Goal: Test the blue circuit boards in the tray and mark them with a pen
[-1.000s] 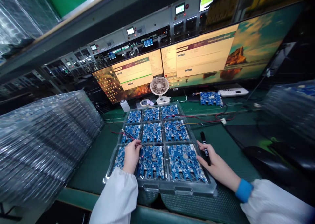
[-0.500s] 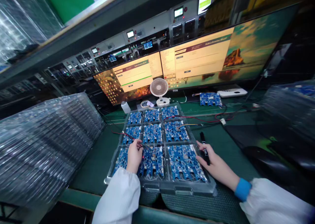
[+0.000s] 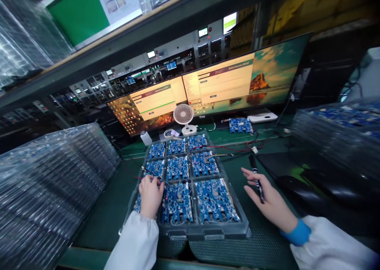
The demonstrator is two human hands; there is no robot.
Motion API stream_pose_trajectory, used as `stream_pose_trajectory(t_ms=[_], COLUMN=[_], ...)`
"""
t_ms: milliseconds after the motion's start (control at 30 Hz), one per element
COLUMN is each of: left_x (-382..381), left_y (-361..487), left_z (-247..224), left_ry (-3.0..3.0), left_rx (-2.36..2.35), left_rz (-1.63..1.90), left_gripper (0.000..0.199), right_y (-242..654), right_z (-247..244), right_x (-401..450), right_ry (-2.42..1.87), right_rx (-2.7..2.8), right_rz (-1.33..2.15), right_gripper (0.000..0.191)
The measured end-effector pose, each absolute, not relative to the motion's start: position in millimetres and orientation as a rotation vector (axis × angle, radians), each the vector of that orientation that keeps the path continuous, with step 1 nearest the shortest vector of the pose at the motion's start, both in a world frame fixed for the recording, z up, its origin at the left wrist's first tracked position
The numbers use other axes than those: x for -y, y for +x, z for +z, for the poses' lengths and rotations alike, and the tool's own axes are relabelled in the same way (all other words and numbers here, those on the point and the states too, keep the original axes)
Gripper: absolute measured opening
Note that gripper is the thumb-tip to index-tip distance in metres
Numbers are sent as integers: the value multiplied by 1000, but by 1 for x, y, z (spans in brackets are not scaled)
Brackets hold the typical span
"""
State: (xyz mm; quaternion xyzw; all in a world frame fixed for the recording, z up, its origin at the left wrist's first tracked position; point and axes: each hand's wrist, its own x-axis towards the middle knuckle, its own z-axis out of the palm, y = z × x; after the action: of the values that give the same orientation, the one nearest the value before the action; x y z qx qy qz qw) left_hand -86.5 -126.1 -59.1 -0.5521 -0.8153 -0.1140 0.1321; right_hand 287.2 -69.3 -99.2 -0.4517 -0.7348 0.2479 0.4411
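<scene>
Circuit boards (image 3: 177, 202), twelve o'clock: my left hand (image 3: 151, 194) pinches wiring (image 3: 149, 171), seemingly guiding it, steadiness needed; right hand (image 3: 273, 202) holds a marker (image 3: 259, 186).

A white fan (image 3: 183, 115) stands before two lit monitors (image 3: 222, 84), near a small bottle (image 3: 145, 138).

An electronics factory: circuit boards (image 3: 177, 168) fill a clear tray (image 3: 192, 236) near the front edge of the bench (image 3: 103, 200), stacked trays (image 3: 59, 183) crowd its left side, monitors (image 3: 224, 84) line its back edge, machines (image 3: 162, 55) beyond
</scene>
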Motion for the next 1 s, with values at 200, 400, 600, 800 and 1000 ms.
stream_pose_trajectory(t_ms=[200, 400, 600, 800, 1000], left_x=[116, 112, 100, 57, -5], left_y=[-98, -102, -70, 4, 51], left_z=[-61, -61, -38, -17, -26], left_ry=[-1843, -1799, -1939, -2409, -2396], left_rx=[2401, 2336, 2218, 2227, 2345], left_rz=[-223, -354, -710, -777, -250], left_gripper=[31, 20, 17, 21, 34], right_y=[350, 432, 480, 480, 480], right_z=[-78, -83, -105, -113, -110], right_x=[67, 45, 32, 33, 38], right_ry=[-1191, -1166, -1258, -1310, -1359], right_rx=[1853, 1974, 1858, 1763, 1749], right_rz=[190, -242, -299, -215, -129], right_gripper=[19, 16, 19, 21, 25])
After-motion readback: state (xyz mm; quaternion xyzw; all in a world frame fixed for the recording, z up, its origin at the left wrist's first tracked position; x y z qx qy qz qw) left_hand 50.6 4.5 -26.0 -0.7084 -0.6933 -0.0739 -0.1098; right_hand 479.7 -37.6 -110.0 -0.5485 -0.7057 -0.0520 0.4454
